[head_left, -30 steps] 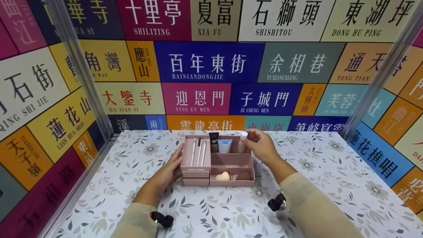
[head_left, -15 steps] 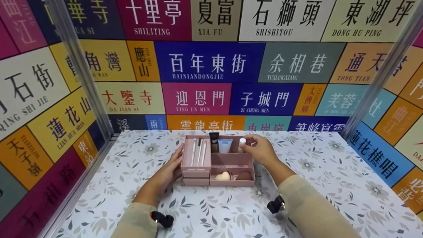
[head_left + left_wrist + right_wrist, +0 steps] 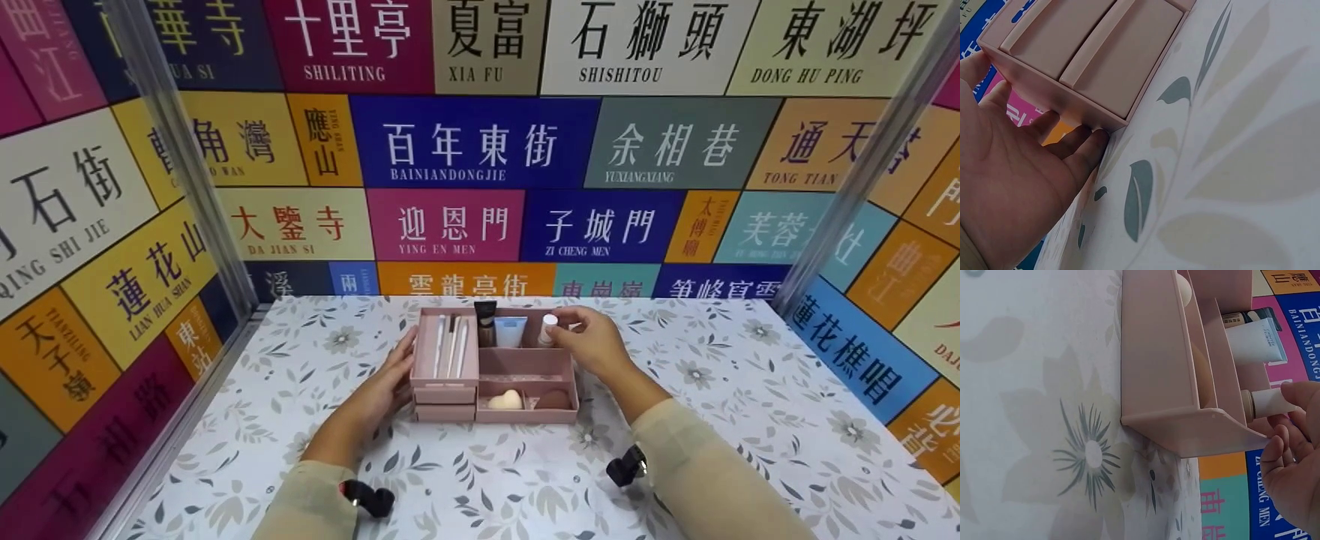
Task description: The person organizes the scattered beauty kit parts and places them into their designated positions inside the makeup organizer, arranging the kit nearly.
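A pink desktop organizer (image 3: pixel 527 363) stands on the table. My left hand (image 3: pixel 390 375) rests against its left side; in the left wrist view the fingers of that hand (image 3: pixel 1016 169) touch the side wall beside two drawers (image 3: pixel 1126 59). With thumb and fingers, my right hand (image 3: pixel 596 341) pinches the white cap of a small bottle (image 3: pixel 1268 403) in the back right compartment. The bottle's lower part is hidden by the divider. Next to it stand a light blue tube (image 3: pixel 510 331) and a dark tube with a black cap (image 3: pixel 486 319).
Slim white and dark sticks (image 3: pixel 451 345) lie on the organizer's left top. A cream makeup sponge (image 3: pixel 505 400) and a brown rounded piece (image 3: pixel 553 400) sit in the front compartments. The table (image 3: pixel 495 480) has a floral cover, with lettered walls (image 3: pixel 469 142) around it.
My right hand has lowered the white-capped bottle into the back right compartment, then stayed nearly still over the last half second. The left hand has not visibly moved.
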A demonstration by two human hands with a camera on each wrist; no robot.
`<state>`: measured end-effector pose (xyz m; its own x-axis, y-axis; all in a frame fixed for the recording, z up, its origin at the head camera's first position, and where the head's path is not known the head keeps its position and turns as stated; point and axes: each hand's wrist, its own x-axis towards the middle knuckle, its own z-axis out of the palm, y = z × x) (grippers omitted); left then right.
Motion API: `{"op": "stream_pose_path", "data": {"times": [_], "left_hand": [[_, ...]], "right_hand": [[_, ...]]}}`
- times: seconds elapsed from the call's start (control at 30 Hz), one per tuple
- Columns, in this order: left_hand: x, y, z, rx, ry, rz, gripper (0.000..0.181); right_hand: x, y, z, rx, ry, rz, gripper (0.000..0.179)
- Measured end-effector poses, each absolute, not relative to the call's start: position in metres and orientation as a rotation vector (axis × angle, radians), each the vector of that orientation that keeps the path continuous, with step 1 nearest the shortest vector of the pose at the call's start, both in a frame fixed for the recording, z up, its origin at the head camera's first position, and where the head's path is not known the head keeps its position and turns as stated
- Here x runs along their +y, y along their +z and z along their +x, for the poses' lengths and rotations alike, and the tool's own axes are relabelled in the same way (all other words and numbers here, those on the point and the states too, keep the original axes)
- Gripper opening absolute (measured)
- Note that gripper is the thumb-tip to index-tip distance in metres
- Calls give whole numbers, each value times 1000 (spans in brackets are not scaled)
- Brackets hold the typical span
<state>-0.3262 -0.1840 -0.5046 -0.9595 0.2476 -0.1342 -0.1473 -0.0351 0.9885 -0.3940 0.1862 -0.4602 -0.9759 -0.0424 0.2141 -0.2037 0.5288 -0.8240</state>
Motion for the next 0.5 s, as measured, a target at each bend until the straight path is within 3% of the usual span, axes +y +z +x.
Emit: {"op": "stream_pose_path", "data": {"times": [0.5], "left_hand": [[-185, -503, -325, 1943, 2071, 65, 50]], "right_hand": [[203, -453, -370, -2428, 1712, 166, 39]]}}
